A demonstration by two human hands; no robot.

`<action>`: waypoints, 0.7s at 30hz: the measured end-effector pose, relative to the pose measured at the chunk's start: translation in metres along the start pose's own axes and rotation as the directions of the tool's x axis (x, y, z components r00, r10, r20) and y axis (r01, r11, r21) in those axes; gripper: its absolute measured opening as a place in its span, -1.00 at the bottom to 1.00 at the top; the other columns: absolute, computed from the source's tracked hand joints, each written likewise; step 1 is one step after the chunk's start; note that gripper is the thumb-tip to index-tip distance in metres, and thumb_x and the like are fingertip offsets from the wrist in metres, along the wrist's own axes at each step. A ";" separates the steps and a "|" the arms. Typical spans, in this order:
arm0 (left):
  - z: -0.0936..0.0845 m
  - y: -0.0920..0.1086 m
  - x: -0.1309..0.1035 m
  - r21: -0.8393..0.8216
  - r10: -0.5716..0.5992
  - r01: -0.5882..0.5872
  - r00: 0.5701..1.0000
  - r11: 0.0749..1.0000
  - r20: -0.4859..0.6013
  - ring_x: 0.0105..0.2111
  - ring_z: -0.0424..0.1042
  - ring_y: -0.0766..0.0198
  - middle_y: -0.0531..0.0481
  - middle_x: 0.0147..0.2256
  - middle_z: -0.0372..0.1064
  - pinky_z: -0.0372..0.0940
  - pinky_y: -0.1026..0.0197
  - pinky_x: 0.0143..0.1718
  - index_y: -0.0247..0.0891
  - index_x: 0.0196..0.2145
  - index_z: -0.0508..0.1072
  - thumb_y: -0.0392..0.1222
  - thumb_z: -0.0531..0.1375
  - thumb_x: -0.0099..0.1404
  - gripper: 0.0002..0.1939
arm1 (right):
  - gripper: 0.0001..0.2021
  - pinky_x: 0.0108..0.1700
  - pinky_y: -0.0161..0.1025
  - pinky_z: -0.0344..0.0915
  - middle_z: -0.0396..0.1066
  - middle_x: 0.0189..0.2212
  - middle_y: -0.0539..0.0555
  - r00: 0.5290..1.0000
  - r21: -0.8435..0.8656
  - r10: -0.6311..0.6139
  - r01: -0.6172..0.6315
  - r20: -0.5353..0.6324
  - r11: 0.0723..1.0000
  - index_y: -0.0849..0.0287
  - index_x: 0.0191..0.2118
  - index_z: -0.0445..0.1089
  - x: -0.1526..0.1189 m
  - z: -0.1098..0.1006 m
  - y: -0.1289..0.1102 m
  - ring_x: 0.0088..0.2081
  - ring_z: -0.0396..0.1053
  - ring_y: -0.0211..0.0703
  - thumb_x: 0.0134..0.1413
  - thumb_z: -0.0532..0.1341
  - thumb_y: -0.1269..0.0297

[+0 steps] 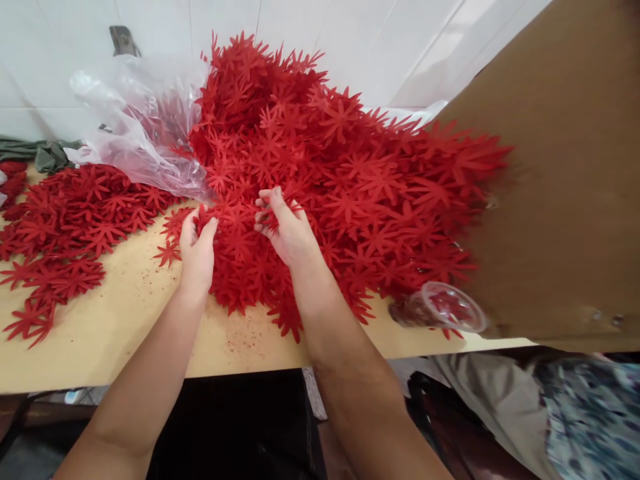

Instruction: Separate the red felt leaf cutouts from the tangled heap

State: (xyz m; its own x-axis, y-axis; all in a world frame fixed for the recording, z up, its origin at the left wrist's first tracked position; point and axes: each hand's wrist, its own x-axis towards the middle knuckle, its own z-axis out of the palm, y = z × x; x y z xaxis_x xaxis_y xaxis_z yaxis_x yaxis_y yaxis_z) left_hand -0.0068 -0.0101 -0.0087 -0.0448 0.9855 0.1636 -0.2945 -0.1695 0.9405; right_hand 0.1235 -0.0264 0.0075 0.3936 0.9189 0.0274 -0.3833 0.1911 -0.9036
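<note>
A large heap of red, many-fingered artificial leaves [340, 173] fills the middle of the tabletop. My left hand [196, 243] is at the heap's left edge, thumb apart from the fingers. Red leaves show between them, and the fingertips are partly hidden. My right hand [287, 223] reaches over the front of the heap with loosely curled, separated fingers. Red shows between these fingers too, but I cannot make out a leaf gripped there. Just behind my left hand lies a clear plastic bag [145, 133], its mouth against the heap.
A second, darker pile of red leaves [85, 213] spreads at the left. A clear plastic cup [440, 307] lies on its side near the front edge of the table [150, 327]. At the right stands a brown cardboard panel [565, 200]. Patterned fabric [595, 420] shows below it.
</note>
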 end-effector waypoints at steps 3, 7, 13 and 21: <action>-0.002 0.002 0.000 0.046 0.047 -0.049 0.999 0.998 0.027 0.04 0.30 0.29 -0.04 0.03 0.32 0.19 0.18 0.10 -0.19 -0.08 0.32 -0.25 0.13 0.16 -0.68 | -0.52 -0.54 -0.36 0.13 0.35 -0.48 -0.07 0.991 0.067 0.077 -0.085 0.111 0.994 0.10 -0.34 0.37 0.001 -0.006 -0.002 -0.56 0.22 -0.41 -0.16 0.14 -0.24; -0.002 0.001 0.001 0.201 0.182 -0.194 0.980 0.960 0.077 0.04 0.32 0.31 -0.02 0.00 0.37 0.14 0.19 0.15 -0.22 -0.09 0.38 -0.34 0.14 0.14 -0.66 | -0.50 -0.54 -0.39 0.15 0.35 -0.50 -0.04 0.962 0.148 0.169 -0.203 0.215 0.968 0.14 -0.31 0.41 -0.004 -0.013 -0.004 -0.57 0.20 -0.42 0.06 -0.04 -0.18; -0.008 -0.005 0.006 0.361 0.260 -0.301 0.953 0.883 0.159 -0.27 0.46 0.33 -0.02 -0.27 0.49 0.32 0.22 -0.10 -0.26 -0.18 0.46 -0.21 0.11 0.20 -0.76 | -0.68 -0.32 -0.40 0.32 0.43 -0.42 -0.05 0.968 0.247 0.202 -0.235 0.151 0.940 0.10 -0.29 0.41 -0.007 -0.017 -0.005 -0.41 0.34 -0.42 0.17 -0.02 0.08; -0.004 -0.004 0.003 0.414 0.322 -0.357 0.934 0.837 0.156 -0.21 0.40 0.31 -0.03 -0.21 0.43 0.27 0.21 -0.07 -0.26 -0.18 0.40 -0.15 0.26 0.06 -0.66 | -0.82 -0.59 -0.47 0.04 0.20 -0.63 -0.16 0.988 0.196 0.092 -0.115 0.122 0.974 0.15 -0.42 0.31 -0.008 -0.013 0.002 -0.62 0.09 -0.51 -0.09 0.28 0.18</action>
State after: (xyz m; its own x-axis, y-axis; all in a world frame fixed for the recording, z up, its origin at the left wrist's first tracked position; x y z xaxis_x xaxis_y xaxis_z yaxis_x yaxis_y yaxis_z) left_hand -0.0100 -0.0063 -0.0127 0.0119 0.8650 0.5016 0.1646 -0.4965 0.8523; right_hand 0.1304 -0.0383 0.0000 0.2520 0.9677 -0.0040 -0.5824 0.1484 -0.7992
